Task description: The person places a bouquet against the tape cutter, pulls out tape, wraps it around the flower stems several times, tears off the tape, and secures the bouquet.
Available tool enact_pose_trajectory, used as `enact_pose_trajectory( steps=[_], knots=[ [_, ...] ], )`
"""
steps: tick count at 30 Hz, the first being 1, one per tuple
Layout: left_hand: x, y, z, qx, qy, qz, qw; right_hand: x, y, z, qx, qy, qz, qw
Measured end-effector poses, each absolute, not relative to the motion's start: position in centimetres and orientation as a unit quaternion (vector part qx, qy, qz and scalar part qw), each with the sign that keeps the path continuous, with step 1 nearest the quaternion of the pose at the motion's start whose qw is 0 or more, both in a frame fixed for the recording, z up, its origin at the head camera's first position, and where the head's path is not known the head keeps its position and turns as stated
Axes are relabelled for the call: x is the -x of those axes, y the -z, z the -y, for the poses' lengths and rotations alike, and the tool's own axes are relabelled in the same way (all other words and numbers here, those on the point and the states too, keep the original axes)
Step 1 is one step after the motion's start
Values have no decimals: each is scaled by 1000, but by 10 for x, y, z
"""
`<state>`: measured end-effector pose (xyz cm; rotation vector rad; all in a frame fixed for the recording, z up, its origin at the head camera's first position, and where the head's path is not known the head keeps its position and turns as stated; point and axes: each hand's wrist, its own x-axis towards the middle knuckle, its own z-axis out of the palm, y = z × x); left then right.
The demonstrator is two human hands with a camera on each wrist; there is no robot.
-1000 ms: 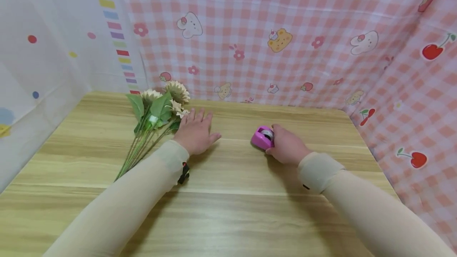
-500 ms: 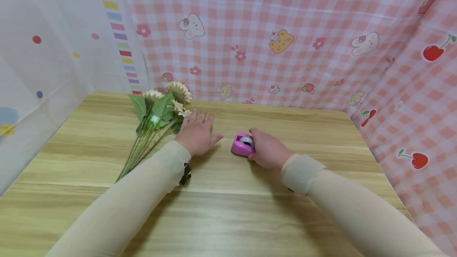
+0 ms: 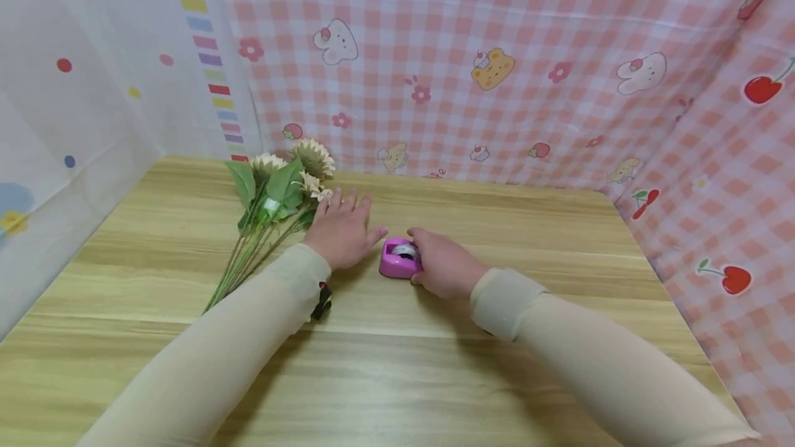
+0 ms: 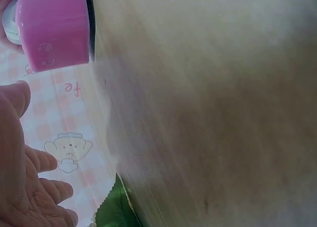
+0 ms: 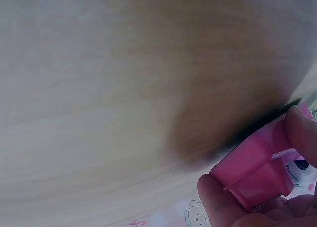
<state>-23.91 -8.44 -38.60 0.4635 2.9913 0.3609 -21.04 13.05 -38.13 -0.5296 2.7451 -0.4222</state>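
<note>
A pink tape dispenser [image 3: 397, 266] with a roll of clear tape sits near the middle of the table. My right hand [image 3: 448, 267] grips its right end, thumb on the near side and fingers on the far side; the right wrist view shows the dispenser [image 5: 257, 167] between thumb and fingers. Just left of it, my left hand [image 3: 343, 230] is held palm down with its fingers spread and nothing in it. Its fingertips are close to the cream flowers of a bouquet [image 3: 273, 192]; whether they touch I cannot tell. In the left wrist view the dispenser [image 4: 54, 29] is near the left thumb.
The bouquet's long green stems [image 3: 232, 271] lie toward the left forearm, which hides their lower ends. A pink checked cloth [image 3: 435, 54] hangs behind the wooden table [image 3: 385, 378] and along its right side. White cloth [image 3: 93, 88] with coloured dots hangs at the left.
My right hand has moved left with the tape dispenser, bringing it close to the left hand. The dispenser has turned slightly. The left hand stays in place beside the flowers.
</note>
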Motion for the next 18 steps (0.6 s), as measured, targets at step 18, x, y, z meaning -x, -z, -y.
enact_pose_trajectory(
  steps=[18],
  knots=[
    [240,386,85,-148,-117,-980,55,222,388,-125,193,159,-956,156]
  ],
)
